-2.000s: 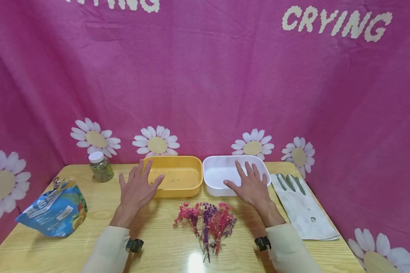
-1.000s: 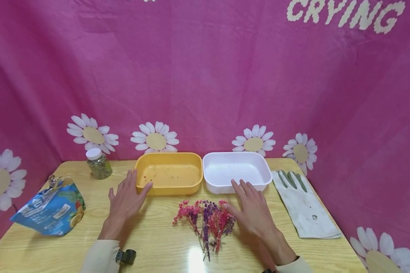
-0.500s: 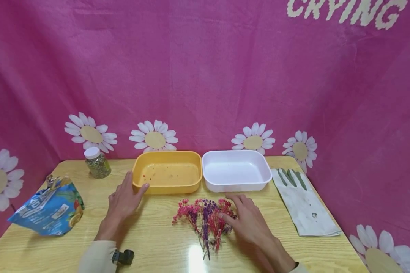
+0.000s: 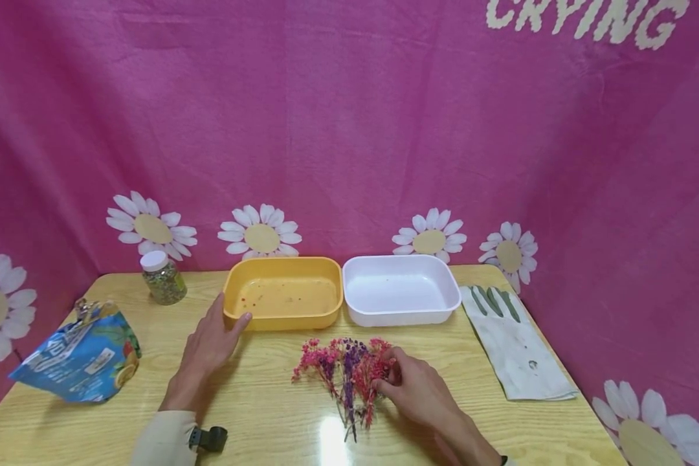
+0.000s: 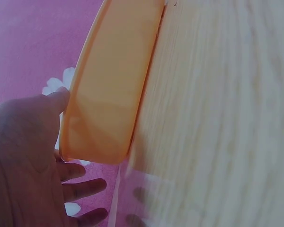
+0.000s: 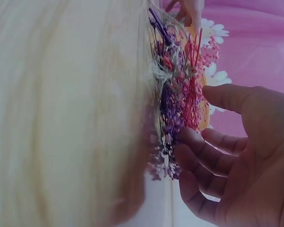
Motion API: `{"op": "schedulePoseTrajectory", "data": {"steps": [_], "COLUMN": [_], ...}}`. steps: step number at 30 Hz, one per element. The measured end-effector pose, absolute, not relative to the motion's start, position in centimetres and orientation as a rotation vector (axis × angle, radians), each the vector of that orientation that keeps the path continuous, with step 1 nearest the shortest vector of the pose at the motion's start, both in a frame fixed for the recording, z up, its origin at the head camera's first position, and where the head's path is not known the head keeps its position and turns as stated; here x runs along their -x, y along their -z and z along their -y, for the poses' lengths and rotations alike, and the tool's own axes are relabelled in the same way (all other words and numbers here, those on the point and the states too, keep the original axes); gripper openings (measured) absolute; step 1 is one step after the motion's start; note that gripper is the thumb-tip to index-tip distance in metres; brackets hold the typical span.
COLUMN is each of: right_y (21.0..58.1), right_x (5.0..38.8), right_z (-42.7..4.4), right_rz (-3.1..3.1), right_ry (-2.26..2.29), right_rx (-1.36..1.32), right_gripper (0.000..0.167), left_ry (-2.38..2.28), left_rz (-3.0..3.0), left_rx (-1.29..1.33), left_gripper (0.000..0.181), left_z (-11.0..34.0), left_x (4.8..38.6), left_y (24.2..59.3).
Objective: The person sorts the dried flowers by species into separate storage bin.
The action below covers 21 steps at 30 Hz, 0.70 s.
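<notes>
Curling round the red sprigs at the right edge of the dried flowers, the right hand was half closed, thumb to one side, fingers bent on the other, a gap between them. Could not tell how firm the hold was. Left hand was loosely spread, thumb by the near corner of the yellow tub, other fingers along its left end; not wrapped round anything. Flowers, pink-red and purple, lay on the wooden table, blooms toward the tubs, stems toward the person, some pale stringy fibres around the stems.

Yellow tub had small dark and reddish specks on its floor; white tub sat right beside it, on its right. Black wrist device showed below the left hand, next to a pale sleeve.

Further out: lidded jar upright at back left, blue pouch leaning nearer on the left, white cloth with green leaf-like shapes flat on the right. Magenta backdrop hung behind, daisies along the bottom, "CRYING" lettering up top right.
</notes>
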State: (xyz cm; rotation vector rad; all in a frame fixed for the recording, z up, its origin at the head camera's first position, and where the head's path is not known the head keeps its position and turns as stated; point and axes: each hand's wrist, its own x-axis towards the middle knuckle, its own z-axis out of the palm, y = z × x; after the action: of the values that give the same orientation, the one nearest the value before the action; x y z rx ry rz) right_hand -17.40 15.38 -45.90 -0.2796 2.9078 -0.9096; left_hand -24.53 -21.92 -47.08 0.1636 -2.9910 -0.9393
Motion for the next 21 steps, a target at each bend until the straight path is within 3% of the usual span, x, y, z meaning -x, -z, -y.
{"op": "schedulePoseTrajectory", "data": {"steps": [7,14,21], "right_y": [46.6,47.3,47.5], "right_x": [17.5,17.5,17.4], "right_z": [-15.3,-14.7,-14.5], "right_rz": [-2.907,-2.871,-2.881], "right_ry": [0.935,0.934,0.935], "right_rx": [0.349,0.363,0.361], "right_gripper": [0.037,0.027,0.032], "left_ry": [0.937,0.937,0.952], "left_rz": [3.004,3.012,3.007], "left_rx": [-0.170,-0.186,-0.191], "left_gripper": [0.094,0.096,0.097], "left_z": [21.6,21.7,21.8], "left_x": [24.6,24.6,24.6], "left_y": [46.8,46.9,47.2]}}
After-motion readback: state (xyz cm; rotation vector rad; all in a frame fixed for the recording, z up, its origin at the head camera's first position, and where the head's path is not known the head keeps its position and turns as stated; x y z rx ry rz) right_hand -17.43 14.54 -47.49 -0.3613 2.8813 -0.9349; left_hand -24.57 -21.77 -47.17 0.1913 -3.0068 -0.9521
